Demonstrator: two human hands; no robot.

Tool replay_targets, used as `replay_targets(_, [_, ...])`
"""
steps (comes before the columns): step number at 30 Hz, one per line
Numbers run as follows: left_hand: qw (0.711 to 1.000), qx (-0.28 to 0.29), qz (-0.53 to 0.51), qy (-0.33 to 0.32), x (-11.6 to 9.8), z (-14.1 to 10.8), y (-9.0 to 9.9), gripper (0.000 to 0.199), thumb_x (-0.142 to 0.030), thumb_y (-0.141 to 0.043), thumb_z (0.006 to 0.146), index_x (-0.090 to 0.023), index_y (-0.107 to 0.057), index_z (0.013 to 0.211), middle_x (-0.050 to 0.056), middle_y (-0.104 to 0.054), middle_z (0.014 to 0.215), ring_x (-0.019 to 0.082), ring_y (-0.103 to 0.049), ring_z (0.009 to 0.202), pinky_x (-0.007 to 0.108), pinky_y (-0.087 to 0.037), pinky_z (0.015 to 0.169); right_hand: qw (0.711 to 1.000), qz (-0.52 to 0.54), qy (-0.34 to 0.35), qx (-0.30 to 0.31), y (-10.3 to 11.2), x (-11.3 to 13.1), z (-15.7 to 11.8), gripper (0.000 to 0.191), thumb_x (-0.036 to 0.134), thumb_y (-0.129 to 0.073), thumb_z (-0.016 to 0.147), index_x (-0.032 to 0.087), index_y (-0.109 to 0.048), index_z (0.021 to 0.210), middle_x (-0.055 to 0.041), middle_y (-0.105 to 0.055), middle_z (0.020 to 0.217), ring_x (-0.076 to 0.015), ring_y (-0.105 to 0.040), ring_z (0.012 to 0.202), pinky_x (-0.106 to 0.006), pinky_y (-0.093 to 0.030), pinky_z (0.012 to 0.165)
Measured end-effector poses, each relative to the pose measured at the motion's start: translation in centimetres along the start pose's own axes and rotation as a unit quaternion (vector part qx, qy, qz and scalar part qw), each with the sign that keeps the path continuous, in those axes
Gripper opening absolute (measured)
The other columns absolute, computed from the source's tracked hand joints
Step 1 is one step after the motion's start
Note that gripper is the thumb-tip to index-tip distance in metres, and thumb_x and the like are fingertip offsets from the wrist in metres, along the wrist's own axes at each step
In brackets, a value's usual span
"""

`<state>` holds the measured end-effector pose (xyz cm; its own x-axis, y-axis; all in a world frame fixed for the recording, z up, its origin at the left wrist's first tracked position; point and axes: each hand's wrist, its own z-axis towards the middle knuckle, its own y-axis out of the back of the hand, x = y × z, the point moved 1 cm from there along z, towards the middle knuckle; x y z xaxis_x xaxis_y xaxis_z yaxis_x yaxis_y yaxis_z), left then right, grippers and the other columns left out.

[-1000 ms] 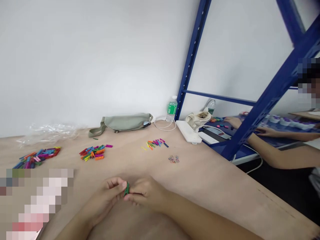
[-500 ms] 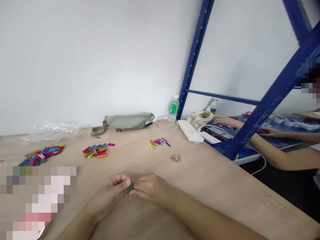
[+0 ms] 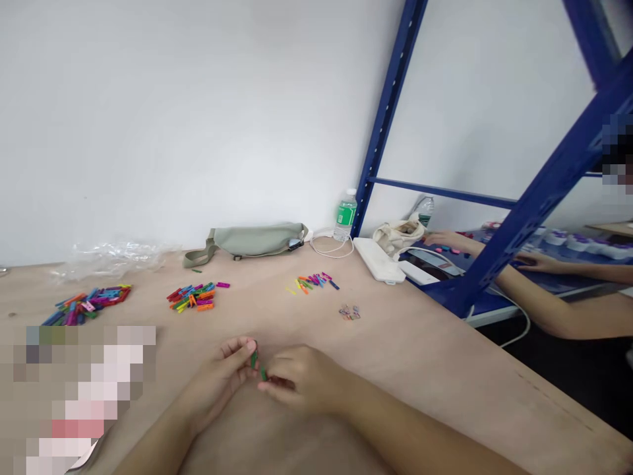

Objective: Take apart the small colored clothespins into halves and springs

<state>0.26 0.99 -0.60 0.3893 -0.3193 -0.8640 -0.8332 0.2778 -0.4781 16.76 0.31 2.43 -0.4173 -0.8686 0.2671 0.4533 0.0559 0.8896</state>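
My left hand (image 3: 225, 369) pinches a green clothespin piece (image 3: 254, 359) between thumb and fingers. Just to its right, my right hand (image 3: 301, 379) holds another green piece (image 3: 263, 374) at its fingertips. The two pieces are a little apart, above the table (image 3: 277, 316). Beyond my hands lie a pile of coloured clothespins (image 3: 192, 297), a small group of coloured wooden pieces (image 3: 311, 282) and a little heap of metal springs (image 3: 349, 312). A larger clothespin pile (image 3: 89, 305) is at the left.
A grey-green bag (image 3: 260, 241), clear plastic wrap (image 3: 109, 258) and a bottle (image 3: 345, 214) stand along the wall. A white power bank (image 3: 379, 260) lies by the blue shelf frame (image 3: 529, 198). Another person's arms (image 3: 548, 303) are at the right.
The green clothespin between my hands has come apart into two pieces. My right hand has drawn slightly away from my left with one of them.
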Motion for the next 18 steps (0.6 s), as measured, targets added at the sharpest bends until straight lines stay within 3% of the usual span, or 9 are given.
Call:
replay_targets(5, [1.0,0.002,-0.016,-0.004,-0.1,0.0,0.2,0.015,-0.028,-0.062,0.069,-0.016,-0.06,0.077,0.002,-0.059,0.076,0.011,-0.053,0.065,0.025,-0.042,0.066,0.994,-0.001,-0.108,-0.023,0.2,-1.3,0.0,0.026,0.026,-0.043,0.082,0.016,-0.044,0.058,0.0022,-0.047,0.053,-0.008,-0.04,0.049,-0.019,-0.03,0.049])
replay_targets(10, [1.0,0.006,-0.025,0.001,-0.2,-0.1,0.1,0.014,-0.027,-0.062,0.069,-0.016,-0.059,0.077,0.0,-0.058,0.074,0.009,-0.052,0.063,0.024,-0.042,0.065,0.97,-0.056,-0.235,-0.033,1.1,-4.0,-0.1,0.025,0.026,-0.043,0.081,0.016,-0.046,0.058,0.0003,-0.052,0.058,-0.0094,-0.044,0.053,-0.02,-0.027,0.048])
replay_targets(13, [1.0,0.013,-0.027,-0.001,-0.3,-0.1,0.0,0.014,-0.026,-0.062,0.069,-0.015,-0.058,0.077,0.001,-0.057,0.074,0.009,-0.052,0.063,0.024,-0.041,0.064,0.946,-0.11,-0.306,-0.007,2.0,-6.3,0.6,0.026,0.029,-0.042,0.082,0.015,-0.05,0.061,-0.002,-0.056,0.064,-0.0108,-0.048,0.057,-0.02,-0.029,0.05])
replay_targets(18, [1.0,0.019,-0.024,0.001,-0.5,-0.2,-0.1,0.014,-0.026,-0.063,0.069,-0.015,-0.058,0.077,0.002,-0.058,0.075,0.009,-0.053,0.063,0.023,-0.041,0.063,0.927,-0.137,-0.35,0.022,2.5,-9.3,3.0,0.025,0.029,-0.042,0.084,0.012,-0.057,0.073,-0.0055,-0.059,0.076,-0.0136,-0.053,0.067,-0.025,-0.039,0.059])
